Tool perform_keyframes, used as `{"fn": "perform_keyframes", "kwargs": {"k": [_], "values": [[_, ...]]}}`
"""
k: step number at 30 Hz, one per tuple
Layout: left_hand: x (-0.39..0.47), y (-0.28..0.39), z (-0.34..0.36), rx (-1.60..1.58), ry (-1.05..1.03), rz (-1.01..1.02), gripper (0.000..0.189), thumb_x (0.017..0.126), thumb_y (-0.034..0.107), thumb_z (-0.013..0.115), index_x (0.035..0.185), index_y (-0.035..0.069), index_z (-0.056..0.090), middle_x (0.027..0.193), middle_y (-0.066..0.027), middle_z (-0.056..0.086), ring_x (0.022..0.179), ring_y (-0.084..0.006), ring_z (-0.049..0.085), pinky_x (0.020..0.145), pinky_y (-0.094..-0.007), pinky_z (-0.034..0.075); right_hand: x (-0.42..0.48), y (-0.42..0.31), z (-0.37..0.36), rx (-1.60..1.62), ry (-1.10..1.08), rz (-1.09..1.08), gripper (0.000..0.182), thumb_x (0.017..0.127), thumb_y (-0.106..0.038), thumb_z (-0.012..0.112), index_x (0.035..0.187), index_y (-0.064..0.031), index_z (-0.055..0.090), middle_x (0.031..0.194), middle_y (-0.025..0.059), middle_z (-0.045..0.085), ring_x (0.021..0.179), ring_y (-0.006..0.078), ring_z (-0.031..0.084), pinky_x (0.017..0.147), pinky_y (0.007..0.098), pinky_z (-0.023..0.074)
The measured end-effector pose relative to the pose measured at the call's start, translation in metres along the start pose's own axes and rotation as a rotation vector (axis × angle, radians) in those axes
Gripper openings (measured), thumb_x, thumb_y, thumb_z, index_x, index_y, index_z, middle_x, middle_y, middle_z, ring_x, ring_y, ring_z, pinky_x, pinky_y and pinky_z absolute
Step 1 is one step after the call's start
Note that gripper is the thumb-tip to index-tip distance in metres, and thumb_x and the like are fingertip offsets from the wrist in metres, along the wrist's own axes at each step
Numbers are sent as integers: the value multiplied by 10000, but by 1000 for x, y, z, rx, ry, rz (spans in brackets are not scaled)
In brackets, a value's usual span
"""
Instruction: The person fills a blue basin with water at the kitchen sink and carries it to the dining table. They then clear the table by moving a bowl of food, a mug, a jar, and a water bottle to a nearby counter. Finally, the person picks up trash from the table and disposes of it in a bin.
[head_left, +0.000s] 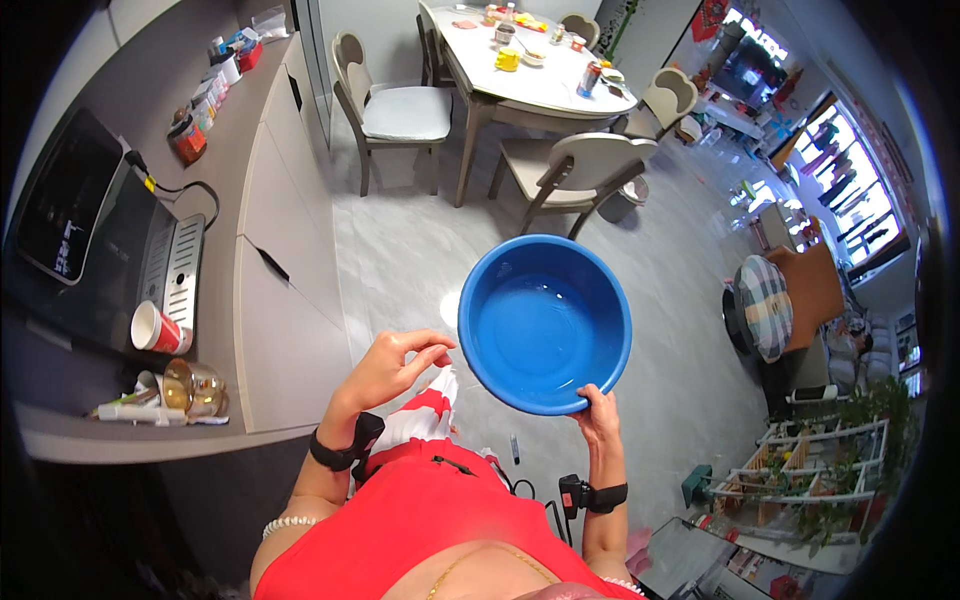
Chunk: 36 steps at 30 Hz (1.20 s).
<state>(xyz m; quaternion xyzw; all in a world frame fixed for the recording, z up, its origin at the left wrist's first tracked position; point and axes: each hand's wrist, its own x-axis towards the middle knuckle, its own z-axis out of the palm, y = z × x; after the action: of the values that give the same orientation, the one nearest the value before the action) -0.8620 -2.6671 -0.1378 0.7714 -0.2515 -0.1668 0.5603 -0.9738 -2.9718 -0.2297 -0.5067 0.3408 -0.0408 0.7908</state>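
Note:
A round blue plastic basin (544, 322) hangs in front of me above the floor. My right hand (598, 411) grips its near right rim, with the thumb over the edge and the fingers hidden underneath. Bright reflections show on the basin's bottom; whether a little water lies there I cannot tell. Just left of the basin, apart from its rim, my left hand (405, 367) is in the air with bent fingers. Between its thumb and forefinger is a gap, and nothing is held there.
On the left runs a cabinet counter (247, 97) bearing a drink dispenser (82, 202), a paper cup (160, 330) and an amber glass (193, 388). Ahead, chairs (585, 172) surround a white dining table (540, 71). A waste bin (626, 199) and a plant rack (802, 469) stand rightward.

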Motion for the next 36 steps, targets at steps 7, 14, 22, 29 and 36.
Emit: {"fn": "perform_keyframes", "kwargs": {"k": [7, 14, 22, 29, 36], "values": [[102, -40, -49, -133, 180, -44, 186, 882, 100, 495, 971, -7, 618, 797, -96, 656, 758, -143, 635, 665, -246, 490, 132, -51, 63, 1, -109, 86, 221, 696, -34, 508, 901, 27, 453, 726, 71, 505, 541, 181, 557, 442, 336, 504], [217, -94, -117, -258, 352, -105, 241, 906, 160, 485, 1007, -29, 596, 898, -92, 643, 819, -149, 617, 723, -255, 478, 240, -103, 149, -32, -135, 86, 175, 700, -23, 502, 866, 1, 452, 682, 41, 472, 487, 139, 475, 382, 278, 383], [350, -136, -159, -443, 242, -281, 408, 925, 301, 448, 1198, -1, 462, 1187, -134, 499, 996, -213, 559, 785, -310, 492, 378, -149, 236, -3, -177, 133, 180, 709, -2, 498, 882, 21, 455, 698, 53, 502, 491, 132, 507, 362, 243, 397], [470, -165, -188, -552, 261, -410, 519, 924, 329, 438, 1316, 15, 304, 1209, -201, 470, 1006, -269, 564, 782, -333, 515, 499, -183, 280, -50, -259, 144, 240, 701, -12, 501, 927, 67, 475, 753, 86, 553, 556, 148, 578, 423, 255, 516], [580, -185, -217, -714, 171, -525, 562, 908, 270, 485, 1336, 30, 210, 1166, -207, 500, 927, -290, 605, 729, -361, 540, 590, -222, 336, -68, -219, 175, 324, 722, 7, 475, 1027, 103, 424, 781, 119, 557, 527, 178, 586, 445, 285, 539]]}}
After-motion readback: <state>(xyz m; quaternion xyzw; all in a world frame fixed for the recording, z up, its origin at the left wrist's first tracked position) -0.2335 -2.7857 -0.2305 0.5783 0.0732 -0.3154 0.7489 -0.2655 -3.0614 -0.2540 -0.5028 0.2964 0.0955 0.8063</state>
